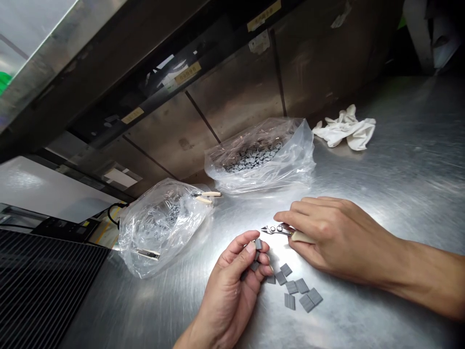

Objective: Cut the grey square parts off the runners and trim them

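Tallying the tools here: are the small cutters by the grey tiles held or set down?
Held: the right hand closes around the cream-handled cutters, with their metal head poking out past its fingers.

Crumpled white cloth gloves (343, 128) lie on the stainless steel table (410, 145) beside a clear plastic bag (300, 162).

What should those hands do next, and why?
Probably the right hand should bring its side cutters up to the grey piece in the left hand, because the cutters' tips already point towards it, and that piece is held up apart from the loose grey pieces.
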`<state>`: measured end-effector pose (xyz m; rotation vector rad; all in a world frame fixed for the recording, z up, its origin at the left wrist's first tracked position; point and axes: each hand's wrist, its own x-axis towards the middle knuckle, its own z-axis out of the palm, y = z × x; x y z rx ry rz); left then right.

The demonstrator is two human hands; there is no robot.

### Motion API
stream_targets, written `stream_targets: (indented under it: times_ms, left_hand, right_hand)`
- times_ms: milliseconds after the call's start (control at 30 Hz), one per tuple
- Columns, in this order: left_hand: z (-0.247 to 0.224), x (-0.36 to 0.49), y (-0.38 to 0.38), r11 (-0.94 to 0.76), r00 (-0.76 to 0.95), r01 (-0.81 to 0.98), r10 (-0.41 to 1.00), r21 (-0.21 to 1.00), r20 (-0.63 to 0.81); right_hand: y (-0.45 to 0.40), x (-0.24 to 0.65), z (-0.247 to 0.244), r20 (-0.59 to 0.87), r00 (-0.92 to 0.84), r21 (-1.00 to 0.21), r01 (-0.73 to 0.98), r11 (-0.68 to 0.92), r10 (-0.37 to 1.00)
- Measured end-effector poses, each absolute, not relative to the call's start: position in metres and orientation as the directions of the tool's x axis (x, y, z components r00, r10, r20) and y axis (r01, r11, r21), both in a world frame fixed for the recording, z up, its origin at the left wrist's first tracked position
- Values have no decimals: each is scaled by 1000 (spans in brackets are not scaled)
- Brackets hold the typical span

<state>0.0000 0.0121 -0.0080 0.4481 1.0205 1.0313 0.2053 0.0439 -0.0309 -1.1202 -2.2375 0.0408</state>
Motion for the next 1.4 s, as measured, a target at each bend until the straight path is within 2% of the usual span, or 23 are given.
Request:
stream_targets:
  times_ms: [400, 1100, 1400]
  left_hand:
    - [-7, -3, 14, 551, 231, -512, 827, 659, -512]
    - [-6, -2, 13, 530, 218, -487, 844, 694, -491]
    - [-6, -1, 13, 507, 221, -461, 860, 728, -459]
  right_hand:
    - [44, 205, -32, 521, -440, -284, 718, 635, 731]
    - [40, 202, -30, 523, -446, -315, 691, 651, 727]
    - [40, 202, -29, 539, -477, -252, 695, 673, 694]
